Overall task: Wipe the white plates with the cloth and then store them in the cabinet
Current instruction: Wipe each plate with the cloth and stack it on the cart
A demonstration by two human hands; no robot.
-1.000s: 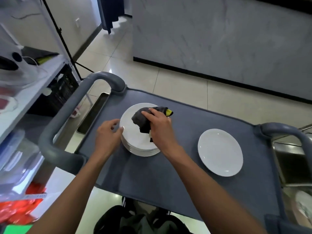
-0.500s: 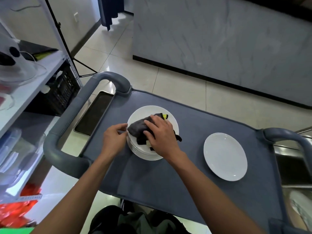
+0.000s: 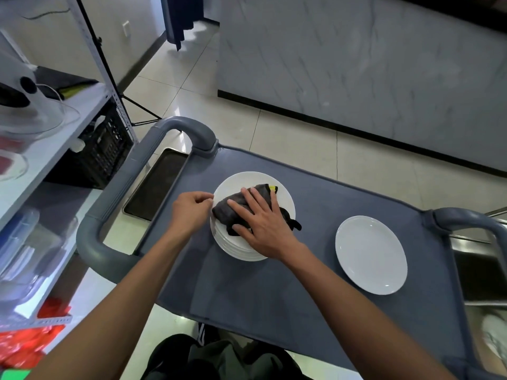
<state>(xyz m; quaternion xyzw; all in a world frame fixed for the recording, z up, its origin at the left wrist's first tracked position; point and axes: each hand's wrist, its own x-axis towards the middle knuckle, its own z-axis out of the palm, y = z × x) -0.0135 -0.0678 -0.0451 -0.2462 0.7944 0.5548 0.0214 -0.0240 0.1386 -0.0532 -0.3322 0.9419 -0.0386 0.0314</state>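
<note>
Where plates [image 3: 241, 250] rest, grey cart [image 3: 274, 292].

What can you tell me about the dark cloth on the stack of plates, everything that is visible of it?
The dark cloth is a black or charcoal soft fabric, crumpled and folded, with a small yellow tag at its far end. It lies on the top plate of the plate stack, one corner hanging over the right rim. The right hand presses on it with straight, spread fingers, covering its middle.

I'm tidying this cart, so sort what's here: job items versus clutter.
For the job:
stack of round white plates
crumpled dark cloth
single round white plate

Lying about:
black plastic crate
dark metal tray
white appliance
</note>
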